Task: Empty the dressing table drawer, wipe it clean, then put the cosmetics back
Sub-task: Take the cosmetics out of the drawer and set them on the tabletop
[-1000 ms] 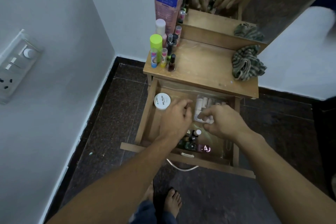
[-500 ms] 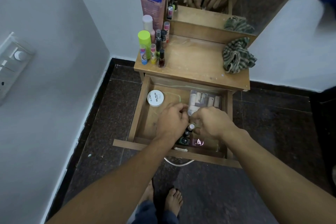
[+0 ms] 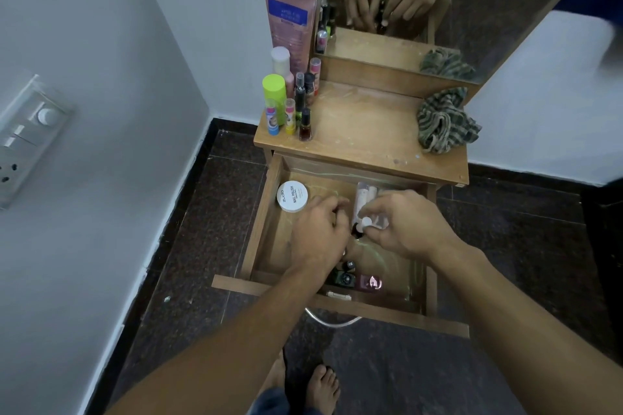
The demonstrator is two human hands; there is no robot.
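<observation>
The wooden drawer is pulled open below the dressing table top. Both hands are inside it. My right hand pinches a small dark bottle with a white cap. My left hand is curled right beside that bottle, and its fingertips are hidden. A round white nail polish tub lies at the drawer's back left. A clear pouch of tubes lies at the back, partly under my right hand. Small dark bottles and a pink item sit near the drawer front.
Several cosmetics stand on the table's left side, with a tall pink tube behind them. A striped green cloth lies at the right. The mirror reflects my hands. A wall is on the left and my bare feet are below.
My right hand has lifted off the pouch and now pinches the white-capped bottle. My left hand stays curled beside it. The camera has shifted slightly.
</observation>
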